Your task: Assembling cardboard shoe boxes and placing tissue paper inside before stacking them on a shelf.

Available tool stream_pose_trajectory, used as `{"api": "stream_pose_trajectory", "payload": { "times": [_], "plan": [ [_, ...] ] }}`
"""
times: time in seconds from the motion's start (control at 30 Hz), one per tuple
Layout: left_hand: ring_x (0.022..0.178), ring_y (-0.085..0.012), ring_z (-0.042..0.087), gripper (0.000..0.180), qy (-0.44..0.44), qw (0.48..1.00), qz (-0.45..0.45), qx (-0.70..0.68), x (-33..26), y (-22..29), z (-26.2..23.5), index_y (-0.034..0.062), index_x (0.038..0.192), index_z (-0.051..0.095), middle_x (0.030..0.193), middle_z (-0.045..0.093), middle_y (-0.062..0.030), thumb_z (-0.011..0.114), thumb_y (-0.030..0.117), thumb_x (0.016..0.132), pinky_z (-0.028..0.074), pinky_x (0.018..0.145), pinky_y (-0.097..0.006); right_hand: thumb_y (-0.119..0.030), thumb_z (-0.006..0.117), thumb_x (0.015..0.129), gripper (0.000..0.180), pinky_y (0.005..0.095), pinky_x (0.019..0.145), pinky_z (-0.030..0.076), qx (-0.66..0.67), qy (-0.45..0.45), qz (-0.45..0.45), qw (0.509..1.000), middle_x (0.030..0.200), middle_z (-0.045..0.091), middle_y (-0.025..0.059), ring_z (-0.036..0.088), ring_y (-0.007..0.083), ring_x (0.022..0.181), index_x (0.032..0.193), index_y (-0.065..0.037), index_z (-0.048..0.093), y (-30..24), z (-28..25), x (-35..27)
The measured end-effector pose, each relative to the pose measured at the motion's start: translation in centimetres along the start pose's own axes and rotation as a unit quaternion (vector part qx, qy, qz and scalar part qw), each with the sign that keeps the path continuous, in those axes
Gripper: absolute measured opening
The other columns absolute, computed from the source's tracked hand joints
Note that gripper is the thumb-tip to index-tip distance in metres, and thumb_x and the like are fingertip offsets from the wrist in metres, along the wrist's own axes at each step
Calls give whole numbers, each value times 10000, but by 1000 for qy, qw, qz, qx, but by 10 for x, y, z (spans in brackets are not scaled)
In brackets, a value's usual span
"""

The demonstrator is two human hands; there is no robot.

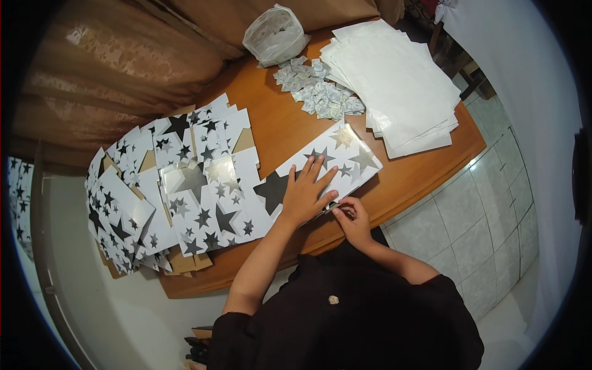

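Note:
A white star-printed card piece [359,168], perhaps a flat box, lies on the wooden table in front of me, its black and grey stars shining under the light. My left hand [303,194] rests flat on top of it with fingers spread. At its near edge, my right hand [354,223] is closed, thumb and fingertips pinched together beside a small dark gap. What the fingertips hold there is too small to make out. To the left, a pile of similar star-printed pieces [203,217] overlaps, with brown undersides showing in places.
On the wooden table [271,151], a stack of white sheets [401,86] lies at the far right. Small printed packets [327,97] are heaped beside it, near an opened clear plastic bag [275,37]. A brown curtain [135,68] hangs behind; tiled floor [468,209] shows right.

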State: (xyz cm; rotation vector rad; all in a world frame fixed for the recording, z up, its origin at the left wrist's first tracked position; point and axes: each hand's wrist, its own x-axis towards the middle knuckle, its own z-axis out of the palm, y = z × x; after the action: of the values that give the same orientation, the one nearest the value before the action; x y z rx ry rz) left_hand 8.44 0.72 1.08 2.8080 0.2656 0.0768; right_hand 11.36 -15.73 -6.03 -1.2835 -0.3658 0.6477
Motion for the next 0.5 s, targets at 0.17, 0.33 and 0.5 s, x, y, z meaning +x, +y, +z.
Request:
{"api": "stream_pose_trajectory", "payload": {
  "times": [0.17,0.33,0.5],
  "plan": [
    [1292,-293,375,456,8,995,-5,-103,-15,-13,-1,212,1259,542,1372,433,-105,589,364,832,171,1044,-584,-50,633,848,554,251,777,464,91,98,87,987,1152,468,92,575,144,924,1285,-45,292,-9,18,-4],
    [1274,-284,404,513,18,997,-22,-77,-37,9,-18,185,1226,569,1330,480,-89,675,337,747,202,1037,-600,-58,617,859,633,251,781,464,139,97,165,972,1257,395,144,563,169,979,1338,-53,202,-30,18,0],
    [1291,-293,389,529,41,996,-21,-75,-44,6,-3,178,1223,581,1360,462,-88,698,319,727,205,1043,-592,-120,598,888,626,246,770,465,132,107,197,965,1247,426,113,533,137,996,1363,-75,192,-24,20,5]
  ]
}}
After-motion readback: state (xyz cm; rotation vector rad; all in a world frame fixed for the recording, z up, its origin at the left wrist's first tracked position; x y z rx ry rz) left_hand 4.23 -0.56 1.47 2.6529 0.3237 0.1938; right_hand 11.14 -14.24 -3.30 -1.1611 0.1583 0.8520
